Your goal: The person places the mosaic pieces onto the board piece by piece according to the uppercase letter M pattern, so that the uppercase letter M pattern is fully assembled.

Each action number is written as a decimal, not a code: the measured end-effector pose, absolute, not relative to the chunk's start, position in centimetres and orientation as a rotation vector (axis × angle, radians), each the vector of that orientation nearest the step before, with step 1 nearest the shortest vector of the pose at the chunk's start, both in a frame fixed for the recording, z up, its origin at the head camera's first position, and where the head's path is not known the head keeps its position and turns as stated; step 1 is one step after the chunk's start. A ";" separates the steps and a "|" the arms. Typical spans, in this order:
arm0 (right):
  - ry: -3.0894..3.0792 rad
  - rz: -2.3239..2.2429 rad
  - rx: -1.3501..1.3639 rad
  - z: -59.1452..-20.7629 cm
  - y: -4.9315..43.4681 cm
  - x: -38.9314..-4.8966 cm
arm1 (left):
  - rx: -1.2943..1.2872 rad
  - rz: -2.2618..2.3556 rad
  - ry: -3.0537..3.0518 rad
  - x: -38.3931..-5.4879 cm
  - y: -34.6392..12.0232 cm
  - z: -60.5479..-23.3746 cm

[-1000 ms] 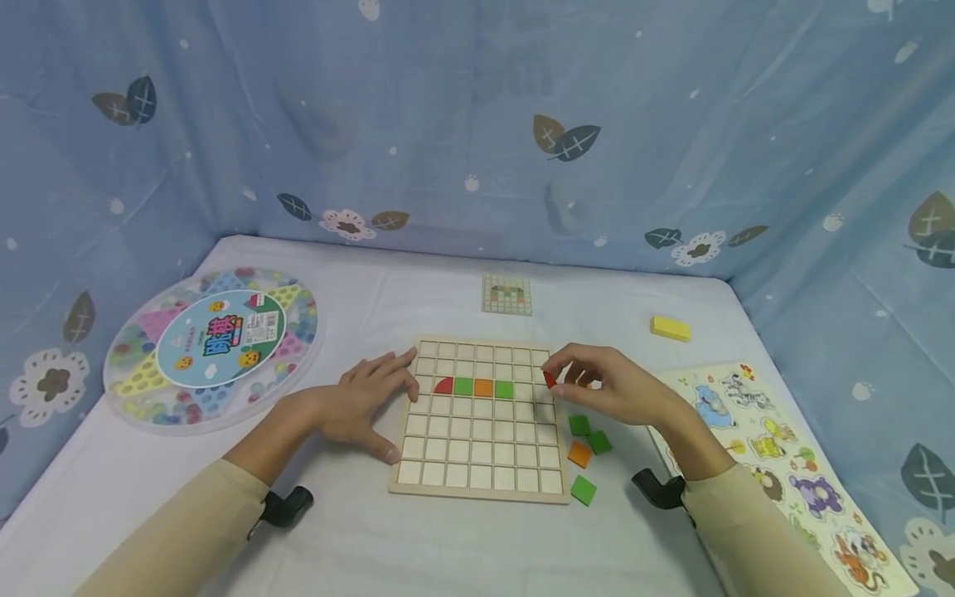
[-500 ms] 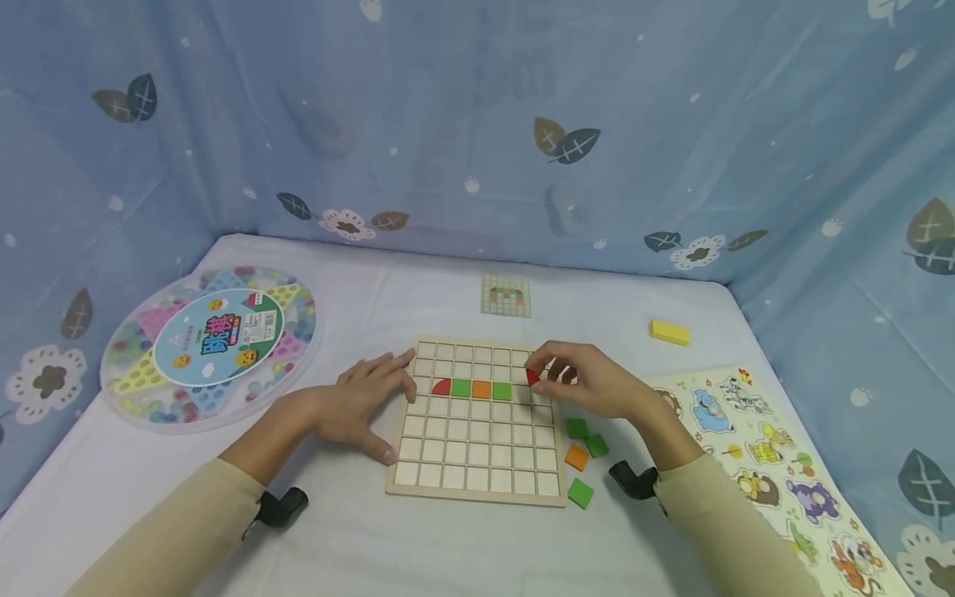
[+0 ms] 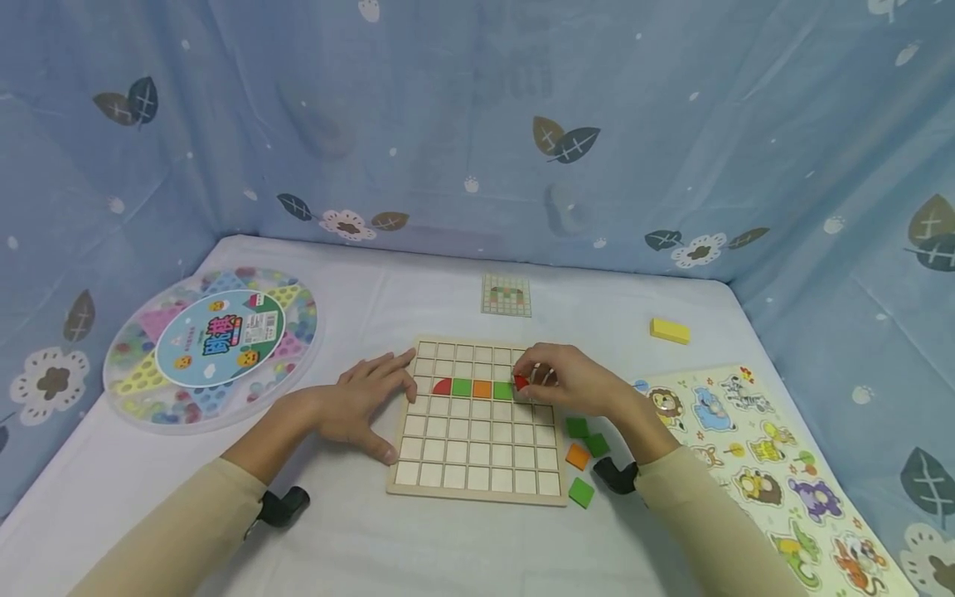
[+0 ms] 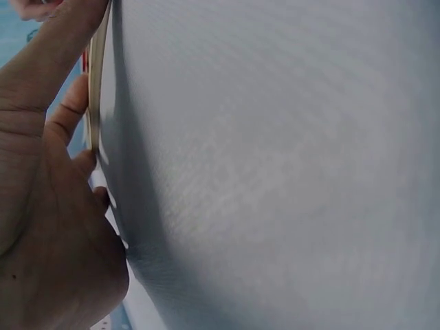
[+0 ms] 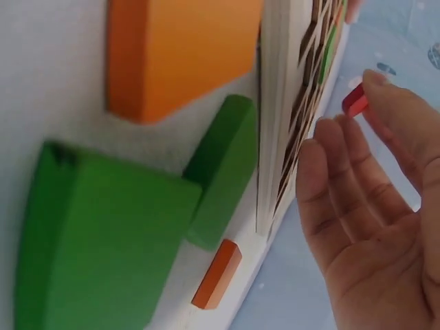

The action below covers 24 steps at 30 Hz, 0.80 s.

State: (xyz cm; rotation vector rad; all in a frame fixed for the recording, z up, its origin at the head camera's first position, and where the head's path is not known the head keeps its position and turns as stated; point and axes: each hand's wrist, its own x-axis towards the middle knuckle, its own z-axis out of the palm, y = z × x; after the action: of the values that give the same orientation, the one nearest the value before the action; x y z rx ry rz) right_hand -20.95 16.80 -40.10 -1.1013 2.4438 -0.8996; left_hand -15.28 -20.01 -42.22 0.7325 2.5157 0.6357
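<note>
A wooden grid board [image 3: 477, 495] lies on the white table. One row holds a red quarter-round tile [image 3: 443, 386], a green tile [image 3: 462, 387], an orange tile [image 3: 482, 389] and a second green tile [image 3: 502, 390]. My right hand [image 3: 570, 381] pinches a red tile [image 5: 355, 100] between thumb and index finger, right beside that second green tile. The other fingers of this hand spread loosely in the right wrist view. My left hand [image 3: 361, 402] rests at the board's left edge with fingers spread, the thumb near its lower corner.
Loose green [image 3: 581, 492] and orange tiles [image 3: 578, 456] lie right of the board. Behind it is a small pattern card [image 3: 506, 295]. A yellow block [image 3: 670, 331] and an animal puzzle board [image 3: 768, 452] are on the right; a round marble game box [image 3: 212, 348] is on the left.
My right hand has moved left over the board, carrying the red tile from its right edge to beside the second green tile. The left hand stays in place.
</note>
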 end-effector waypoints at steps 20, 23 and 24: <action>2.530 -0.669 -1.122 -40.6 15.9 -20.9 | 0.734 0.652 2.509 -15.4 -20.1 -42.4; 2.530 -0.671 -1.121 -40.6 15.9 -20.9 | 0.729 0.646 2.510 -15.4 -20.1 -42.5; 2.530 -0.674 -1.118 -40.6 15.9 -20.9 | 0.726 0.644 2.510 -15.4 -20.1 -42.5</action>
State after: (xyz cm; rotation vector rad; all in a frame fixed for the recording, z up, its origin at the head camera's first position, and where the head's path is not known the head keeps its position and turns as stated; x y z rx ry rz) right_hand -20.92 15.94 -40.60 -1.1181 2.5304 -0.6737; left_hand -15.42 -20.12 -42.54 0.7255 2.5100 0.6436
